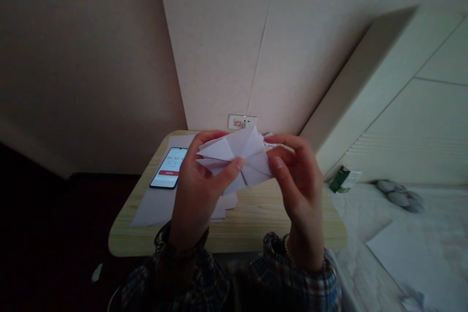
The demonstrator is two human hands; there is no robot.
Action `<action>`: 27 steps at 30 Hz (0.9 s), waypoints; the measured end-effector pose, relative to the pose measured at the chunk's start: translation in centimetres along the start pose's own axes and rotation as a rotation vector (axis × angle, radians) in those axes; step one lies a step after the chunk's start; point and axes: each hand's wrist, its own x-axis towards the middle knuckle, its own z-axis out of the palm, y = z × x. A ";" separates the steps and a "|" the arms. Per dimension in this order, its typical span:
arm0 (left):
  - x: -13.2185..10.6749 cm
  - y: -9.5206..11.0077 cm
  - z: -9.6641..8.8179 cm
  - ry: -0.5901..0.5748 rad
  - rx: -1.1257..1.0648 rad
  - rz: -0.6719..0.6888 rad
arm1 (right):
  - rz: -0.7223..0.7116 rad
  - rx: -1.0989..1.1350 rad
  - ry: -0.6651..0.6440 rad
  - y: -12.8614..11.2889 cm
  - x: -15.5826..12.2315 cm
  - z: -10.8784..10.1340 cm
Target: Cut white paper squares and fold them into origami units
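Observation:
Above the small wooden table, both hands hold a piece of folded white paper (239, 148) with several creased, pointed flaps. My left hand (201, 180) is closed on its left part, the thumb pressing near the centre and the fingers behind. My right hand (298, 180) pinches the right edge between thumb and fingers. The parts of the paper behind my fingers are hidden. Below my left hand, a phone (170, 168) with a lit screen lies on white paper sheets (153, 207) on the table.
The wooden table (256, 229) stands against the wall, below a socket plate (242, 122). On the bed (358, 234) at the right are a green and white box (344, 179), a grey item (398, 195) and a sheet of white paper (413, 258). A small scrap (97, 273) lies at lower left.

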 end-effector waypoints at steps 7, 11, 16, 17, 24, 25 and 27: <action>0.0 -0.1 0.2 0.079 -0.147 -0.065 | -0.182 -0.091 -0.050 0.2 0.1 -0.9; 0.0 -0.1 0.3 0.062 -0.134 -0.066 | -0.258 -0.105 -0.147 0.3 0.4 -0.9; 0.0 0.1 0.2 0.024 -0.118 -0.054 | -0.257 -0.094 -0.165 0.3 0.5 -1.1; 0.0 0.1 0.2 0.017 -0.121 -0.056 | -0.258 -0.089 -0.164 0.3 0.6 -1.2; -0.1 0.2 -0.3 -0.057 -0.090 -0.088 | -0.259 -0.112 -0.129 0.5 0.6 -1.5; -0.1 0.2 -0.3 -0.053 -0.082 -0.083 | -0.265 -0.115 -0.126 0.4 0.6 -1.4; -0.2 0.2 -0.3 -0.053 -0.054 -0.061 | -0.278 -0.121 -0.114 0.4 0.6 -1.4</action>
